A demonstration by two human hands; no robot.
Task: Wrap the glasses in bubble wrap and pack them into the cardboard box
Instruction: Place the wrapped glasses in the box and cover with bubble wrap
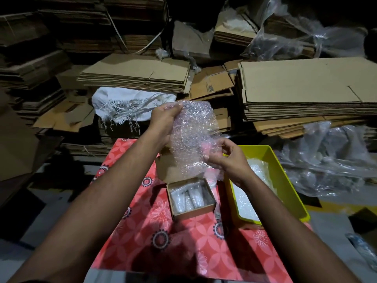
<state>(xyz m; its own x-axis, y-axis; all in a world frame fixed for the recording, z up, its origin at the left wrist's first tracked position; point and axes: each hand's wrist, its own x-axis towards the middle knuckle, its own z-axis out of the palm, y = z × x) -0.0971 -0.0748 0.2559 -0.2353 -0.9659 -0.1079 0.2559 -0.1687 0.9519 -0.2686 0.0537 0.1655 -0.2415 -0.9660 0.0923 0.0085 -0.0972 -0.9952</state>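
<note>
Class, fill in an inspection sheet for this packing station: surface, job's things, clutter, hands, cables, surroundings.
Surface: red flower-patterned cloth.
Job's things: clear bubble wrap sheet held up in both hands; small open brown cardboard box holding wrapped items; yellow plastic tray of wrap beside it.
Clutter: frayed white cloth.
Hands: left hand grips the sheet's top; right hand pinches its lower edge.
Cables: nothing seen.
Surroundings: stacks of flattened brown cardboard; crumpled clear plastic sheeting.

Bubble wrap [191, 135] between both hands above cardboard box [190, 198]
</note>
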